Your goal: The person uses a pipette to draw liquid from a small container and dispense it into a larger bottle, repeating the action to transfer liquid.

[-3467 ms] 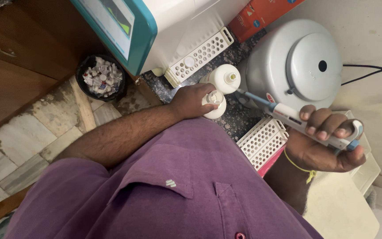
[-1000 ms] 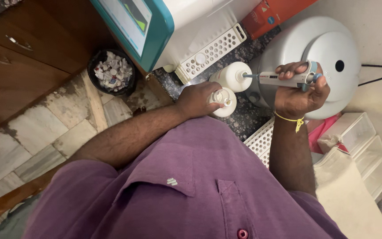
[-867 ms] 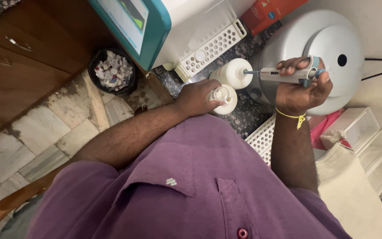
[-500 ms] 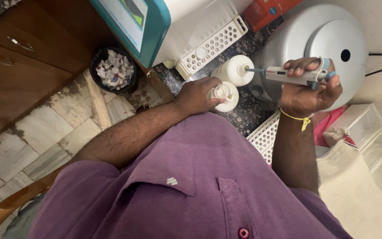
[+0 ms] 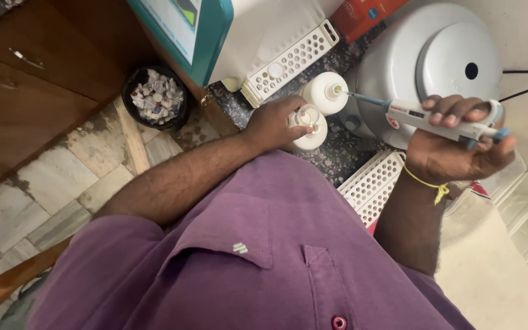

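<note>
Right hand (image 5: 453, 153) fingers clenched on the pipette (image 5: 435, 117), tip at the mouth of the far white bottle (image 5: 325, 91); left hand (image 5: 273, 122) grasps the near white bottle (image 5: 310, 125) on the dark counter (image 5: 343, 153). Best done with the tip centred and the near bottle steady. Liquid level in either bottle is hidden, and the tip end is too small to make out.

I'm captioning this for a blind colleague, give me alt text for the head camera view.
Seen from above, a person in a purple shirt holds a pipette in the right hand, its tip at the mouth of a white bottle, while the left hand grips a second white bottle on a dark speckled counter. A grey round machine stands behind.
</note>
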